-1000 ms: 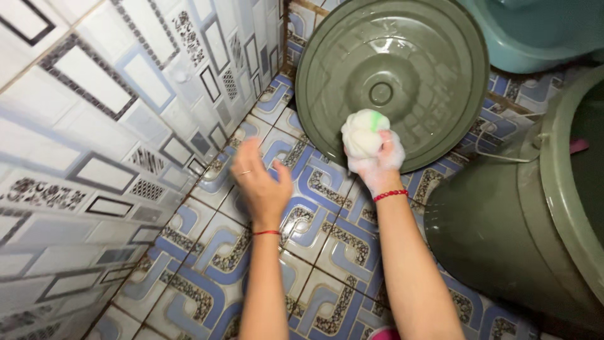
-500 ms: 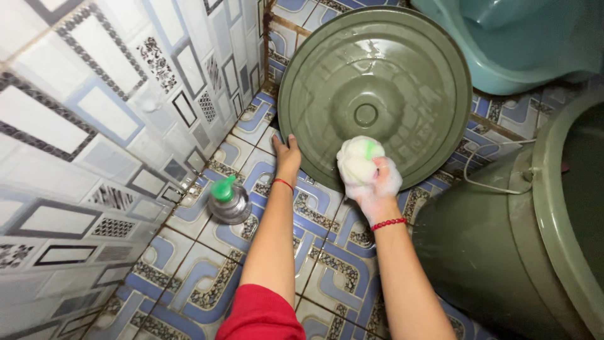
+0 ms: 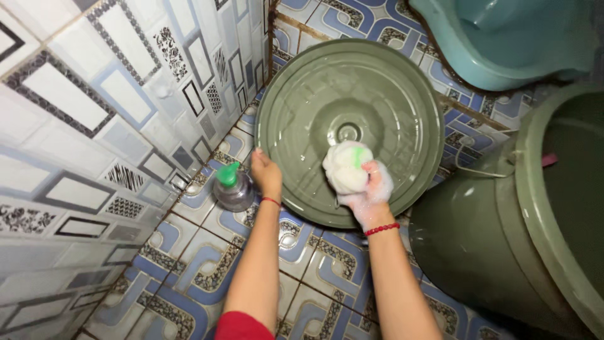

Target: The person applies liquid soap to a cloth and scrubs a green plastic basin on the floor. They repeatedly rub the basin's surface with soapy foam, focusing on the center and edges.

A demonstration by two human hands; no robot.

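A big round olive-green plastic lid [image 3: 377, 82] lies wet on the tiled floor, its inner side up. My left hand [image 3: 266, 173] grips its rim at the lower left edge. My right hand [image 3: 371, 192], covered in foam, is closed around a soapy white sponge with a green patch [image 3: 345, 165], pressed against the lid's surface just below its central knob.
A clear pump bottle with a green top [image 3: 231, 187] stands on the blue-patterned floor tiles by the tiled wall [image 3: 94, 126]. A large olive-green bin [image 3: 503, 239] stands at the right. A teal basin [image 3: 503, 44] sits at the top right.
My left hand reached forward from mid-air and took hold of the lid's rim. The lid now lies lower and closer. The sponge hand stayed on the lid.
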